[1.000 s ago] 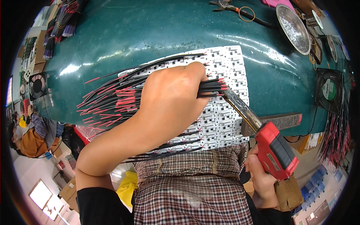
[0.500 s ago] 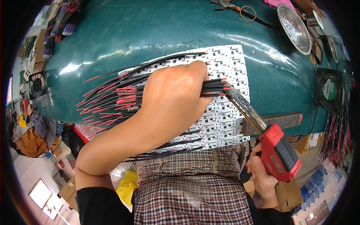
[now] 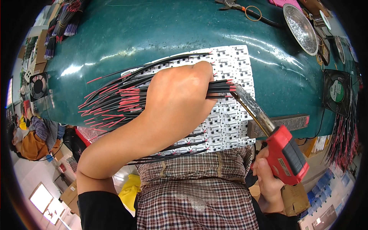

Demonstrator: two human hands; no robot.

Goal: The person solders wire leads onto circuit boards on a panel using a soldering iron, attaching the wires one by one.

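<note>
Wires (image 3: 220, 87): black with red ends, bunched over the white circuit panel (image 3: 232, 128), ends facing right.
Left grip: left hand (image 3: 180, 86) closed around the bunch, with one lower wire (image 3: 220, 97) slightly apart from it; a firm hold here should keep that wire from wandering.
Right grip: right hand (image 3: 270, 182) wrapped round the handle of the red soldering gun (image 3: 285, 155).
Gun tip (image 3: 234, 95): just beside the lower wire's end; whether they touch, I cannot tell. A steady angle and brief, even heat seem best.
Neighbouring ends: close to the gun's shaft, so keeping it clear of them looks wise.
Panel: flat on the green tabletop (image 3: 161, 28); keeping the left forearm (image 3: 122, 145) from dragging it should help alignment.
</note>
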